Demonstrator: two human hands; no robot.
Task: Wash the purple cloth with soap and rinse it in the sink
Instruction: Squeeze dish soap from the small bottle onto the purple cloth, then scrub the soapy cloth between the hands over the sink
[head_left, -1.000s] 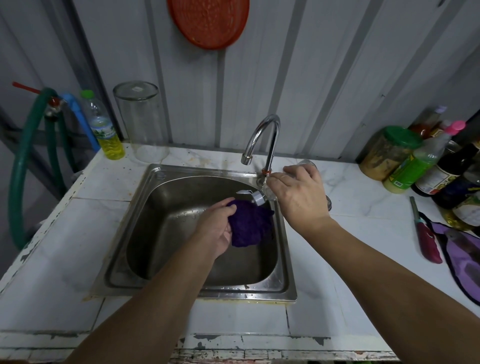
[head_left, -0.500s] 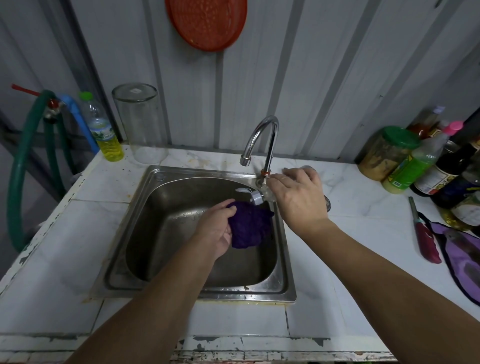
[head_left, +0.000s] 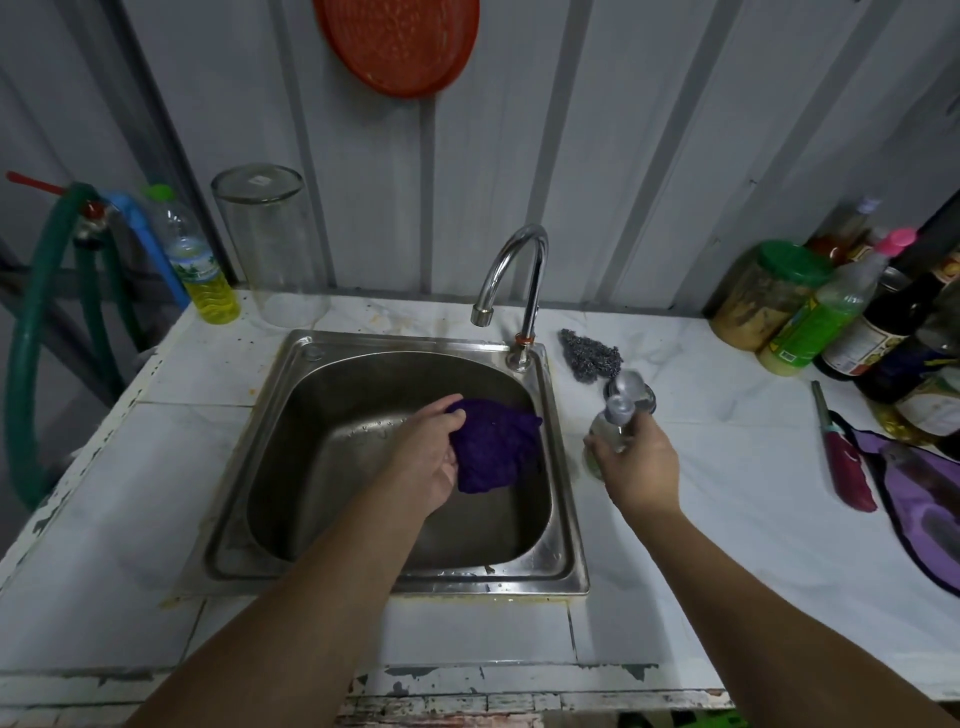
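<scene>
A bunched purple cloth (head_left: 493, 447) hangs over the right half of the steel sink (head_left: 374, 364), held by my left hand (head_left: 431, 457), whose fingers curl round its left edge. To the right of the sink, over the white counter, my right hand (head_left: 636, 467) grips a clear soap pump bottle (head_left: 615, 415) with a clear pump head; the bottle stands roughly upright and looks blurred. The chrome tap (head_left: 514, 275) curves over the sink's back right corner, and no water shows from it.
A steel scourer (head_left: 589, 353) lies beside the tap base. Jars and sauce bottles (head_left: 810, 312) crowd the back right. A red lighter (head_left: 844, 457) and purple fabric (head_left: 924, 499) lie at right. A tall glass jar (head_left: 270, 244), a yellow-liquid bottle (head_left: 200, 260) and a green hose (head_left: 31, 332) are at left.
My right hand has drawn the soap bottle back from over the cloth and turned it upright over the counter right of the sink. The left hand still holds the cloth.
</scene>
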